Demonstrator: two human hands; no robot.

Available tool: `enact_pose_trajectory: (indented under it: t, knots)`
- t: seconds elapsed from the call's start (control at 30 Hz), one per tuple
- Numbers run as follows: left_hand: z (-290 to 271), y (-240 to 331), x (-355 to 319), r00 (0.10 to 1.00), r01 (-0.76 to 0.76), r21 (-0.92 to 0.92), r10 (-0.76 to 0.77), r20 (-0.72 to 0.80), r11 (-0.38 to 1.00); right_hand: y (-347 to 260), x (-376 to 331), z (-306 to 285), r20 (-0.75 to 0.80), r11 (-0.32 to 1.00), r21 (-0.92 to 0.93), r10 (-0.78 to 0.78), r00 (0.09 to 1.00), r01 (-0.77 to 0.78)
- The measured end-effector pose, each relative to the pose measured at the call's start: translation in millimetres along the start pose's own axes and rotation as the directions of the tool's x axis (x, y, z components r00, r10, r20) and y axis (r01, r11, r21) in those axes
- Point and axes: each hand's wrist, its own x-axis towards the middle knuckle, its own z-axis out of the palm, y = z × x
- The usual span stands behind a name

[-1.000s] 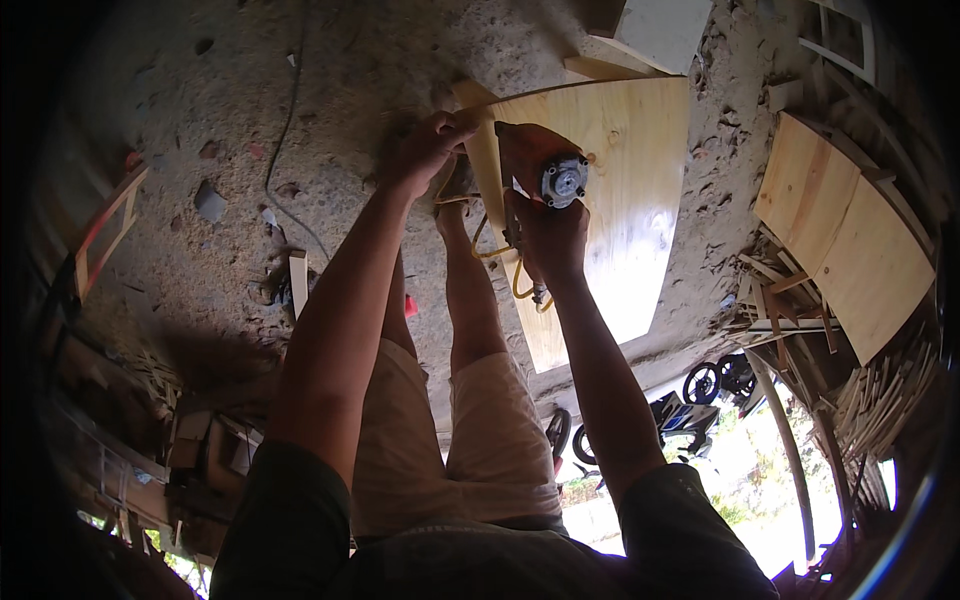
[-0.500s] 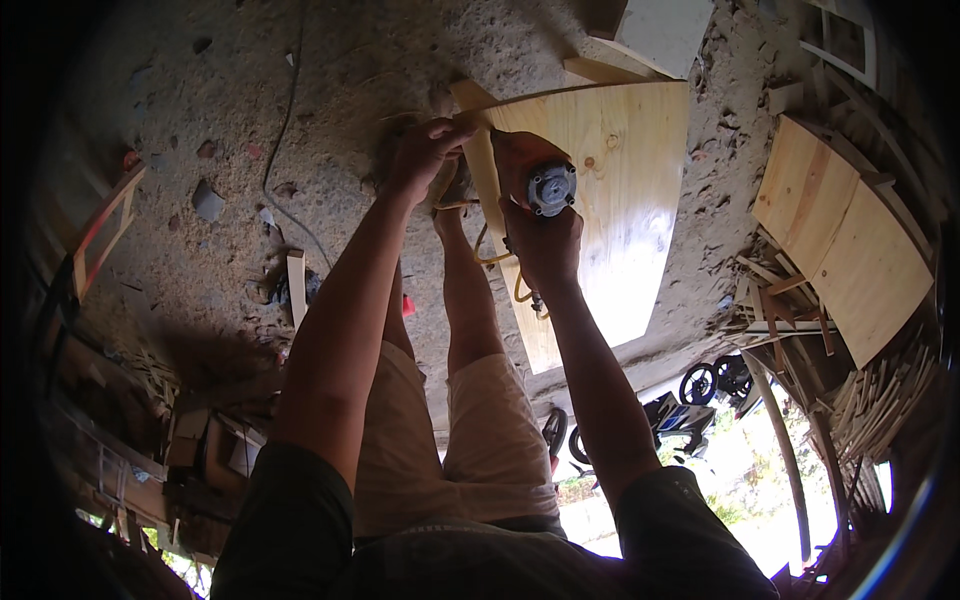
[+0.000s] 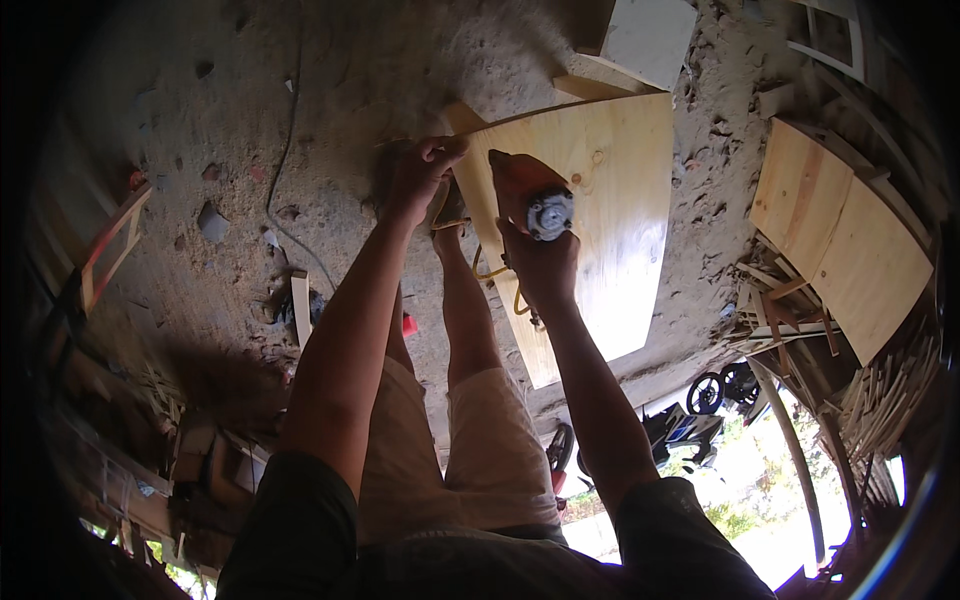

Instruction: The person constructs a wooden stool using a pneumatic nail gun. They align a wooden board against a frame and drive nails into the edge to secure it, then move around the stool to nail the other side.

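My right hand (image 3: 545,262) is wrapped round the handle of an orange nail gun (image 3: 530,183) with a grey round cap. The nail gun is over the left part of a pale wooden panel (image 3: 625,200), its nose pointing away from me toward the far left corner. A yellow hose (image 3: 490,273) loops below the handle. By that far left corner, my left hand (image 3: 420,178) has its fingers curled together; what they hold, if anything, is hidden. A wooden strip (image 3: 464,118) sticks out at the corner, just beyond the fingers.
A dark cable (image 3: 283,150) crosses the rough floor on the left. A white board (image 3: 650,40) lies past the panel. At right are another wooden panel (image 3: 845,240) and stacked thin sticks (image 3: 885,400). Motorcycles (image 3: 690,430) stand by the bright opening.
The nail gun has shifted slightly toward me and to the right over the panel. My left hand stays near the corner, fingers still curled. The whole view has tilted a little.
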Motion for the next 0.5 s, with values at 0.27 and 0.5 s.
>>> enact_pose_trajectory:
  t: [0.27, 0.5]
  knots:
    - [15.4, 1.9, 35.3, 0.965, -0.162, 0.509, 0.243, -0.096, 0.845, -7.9, 19.6, -105.8, -0.100, 0.947, 0.171, 0.291, 0.952, -0.271]
    - [55.0, 64.1, 51.0, 0.901, -0.381, 0.768, 0.392, 0.185, 0.515, 8.5, 61.1, -186.7, -0.165, 0.795, 0.594, 0.273, 0.948, -0.125]
